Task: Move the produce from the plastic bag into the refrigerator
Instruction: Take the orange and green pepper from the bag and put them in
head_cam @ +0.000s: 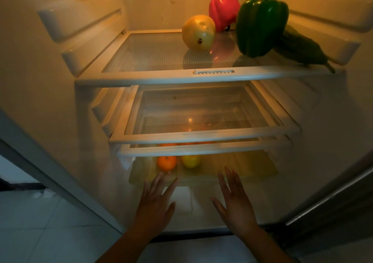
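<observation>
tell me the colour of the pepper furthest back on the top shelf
Red. The back pepper shows best in the head view, behind the green pepper.

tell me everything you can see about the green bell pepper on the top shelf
The green bell pepper is glossy, deep green and lobed, whole, with a thin stem pointing up. It stands upright, slightly tilted, on the right side of the top glass shelf. A dark green cucumber lies right beside it, seemingly touching; the red bell pepper sits behind its left.
</observation>
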Available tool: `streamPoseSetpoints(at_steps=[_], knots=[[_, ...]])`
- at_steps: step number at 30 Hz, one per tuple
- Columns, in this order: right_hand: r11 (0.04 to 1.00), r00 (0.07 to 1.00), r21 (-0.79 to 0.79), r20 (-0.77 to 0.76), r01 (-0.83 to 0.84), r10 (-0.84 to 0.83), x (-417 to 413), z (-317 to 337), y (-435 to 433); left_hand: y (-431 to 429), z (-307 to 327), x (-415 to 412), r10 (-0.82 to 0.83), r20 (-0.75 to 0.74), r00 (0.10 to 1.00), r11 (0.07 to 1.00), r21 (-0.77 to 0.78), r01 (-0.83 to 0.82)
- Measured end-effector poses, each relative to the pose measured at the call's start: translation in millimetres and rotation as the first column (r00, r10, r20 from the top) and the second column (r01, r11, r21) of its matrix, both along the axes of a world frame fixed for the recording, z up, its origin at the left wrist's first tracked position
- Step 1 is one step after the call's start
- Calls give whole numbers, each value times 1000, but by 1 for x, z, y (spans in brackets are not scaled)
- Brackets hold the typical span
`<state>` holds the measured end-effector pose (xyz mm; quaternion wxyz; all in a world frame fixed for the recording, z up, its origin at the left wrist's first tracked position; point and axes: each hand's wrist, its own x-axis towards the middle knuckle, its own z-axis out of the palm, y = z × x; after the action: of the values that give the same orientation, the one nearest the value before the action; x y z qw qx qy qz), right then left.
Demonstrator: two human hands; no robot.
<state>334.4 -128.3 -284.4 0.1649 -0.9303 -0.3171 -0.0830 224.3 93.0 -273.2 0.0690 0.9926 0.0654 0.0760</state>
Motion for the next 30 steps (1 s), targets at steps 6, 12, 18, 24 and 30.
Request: streamPoseSetpoints(at_steps=[6, 12, 18, 24, 30], knots=[[999, 999, -40, -41, -8, 6, 15, 4, 4, 8, 2, 12, -20, -47, 999, 1000, -22, 19], [997, 995, -68, -94, -40, 34, 15, 11, -3, 1, 3, 10, 20, -94, 995, 999, -35, -24], [981, 971, 194, -230, -20, 65, 6, 38, -6, -10, 26, 10, 103, -180, 978, 975, -174, -135], [988, 891, -1, -432, -157, 141, -10, 54, -20, -38, 51, -19, 188, -7, 982, 932, -315, -181], [990, 877, 72, -458, -125, 144, -44, 74, -40, -57, 69, -50, 183, 9, 983, 922, -348, -169]])
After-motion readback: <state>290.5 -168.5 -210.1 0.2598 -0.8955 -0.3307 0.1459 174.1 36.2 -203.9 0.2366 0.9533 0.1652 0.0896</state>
